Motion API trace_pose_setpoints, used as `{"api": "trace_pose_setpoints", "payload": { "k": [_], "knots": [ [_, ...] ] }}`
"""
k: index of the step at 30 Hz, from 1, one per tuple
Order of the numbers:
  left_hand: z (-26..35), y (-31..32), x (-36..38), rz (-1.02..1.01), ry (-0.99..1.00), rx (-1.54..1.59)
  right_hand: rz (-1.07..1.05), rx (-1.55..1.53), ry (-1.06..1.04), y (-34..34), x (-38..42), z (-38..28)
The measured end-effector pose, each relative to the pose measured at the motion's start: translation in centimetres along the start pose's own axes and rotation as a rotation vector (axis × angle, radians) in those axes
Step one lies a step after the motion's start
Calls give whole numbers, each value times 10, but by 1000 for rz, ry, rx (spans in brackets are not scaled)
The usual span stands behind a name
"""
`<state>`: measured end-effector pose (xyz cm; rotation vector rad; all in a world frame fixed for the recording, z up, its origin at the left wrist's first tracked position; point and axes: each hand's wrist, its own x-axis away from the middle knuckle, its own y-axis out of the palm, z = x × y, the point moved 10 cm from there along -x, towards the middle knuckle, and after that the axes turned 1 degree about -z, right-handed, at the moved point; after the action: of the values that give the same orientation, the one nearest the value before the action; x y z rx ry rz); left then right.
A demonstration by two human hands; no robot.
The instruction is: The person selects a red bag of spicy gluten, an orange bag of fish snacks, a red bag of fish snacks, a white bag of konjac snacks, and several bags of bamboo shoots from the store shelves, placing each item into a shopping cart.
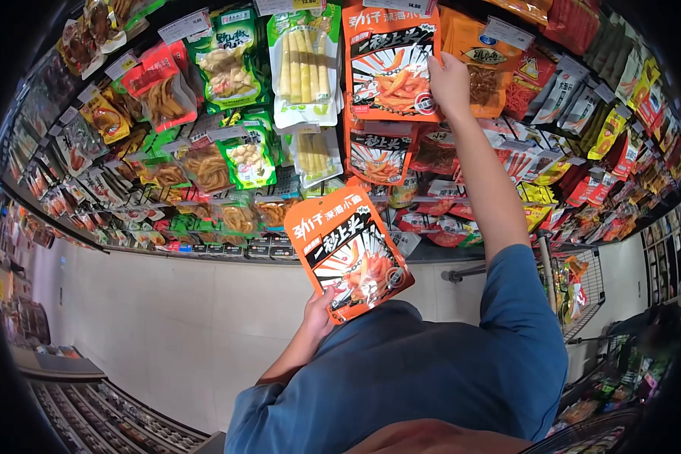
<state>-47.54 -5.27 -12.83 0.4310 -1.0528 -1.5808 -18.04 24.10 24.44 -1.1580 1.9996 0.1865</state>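
Note:
My left hand (pixel 319 315) grips the lower left corner of an orange snack pouch (pixel 356 261), tilted in front of my body. Black and white rays and a picture of reddish snack pieces are printed on it. Up at the rack, my right hand (pixel 449 82) has its fingers at the right edge of a matching orange pouch (pixel 393 64), which hangs upright under a price tag; its fingertips are partly hidden. Below that one hangs another orange pouch (pixel 378 155). A green and white pack of pale stalks (pixel 304 68) is just to its left.
Hanging racks of bagged snacks curve across the top, with price tags (pixel 184 26) jutting out. At the right stands a shopping cart (pixel 583 291) with colourful packages in it. Light floor tiles (pixel 166 318) lie below the racks. A shelf unit (pixel 113 408) is at lower left.

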Motion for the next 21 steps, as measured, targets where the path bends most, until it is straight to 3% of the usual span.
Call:
{"api": "trace_pose_setpoints", "payload": {
  "k": [4,12,17,21],
  "knots": [
    [-5,-6,0,7,1,2,-132,-247,157,-9,2,-2],
    [-10,-5,6,-15,-4,24,-280,-391,300,-42,15,-34],
    [-14,-5,8,-23,-8,41,-413,-528,380,-55,11,-15],
    [-12,0,13,8,-15,29,-527,-837,499,-53,9,-2]
  ]
}}
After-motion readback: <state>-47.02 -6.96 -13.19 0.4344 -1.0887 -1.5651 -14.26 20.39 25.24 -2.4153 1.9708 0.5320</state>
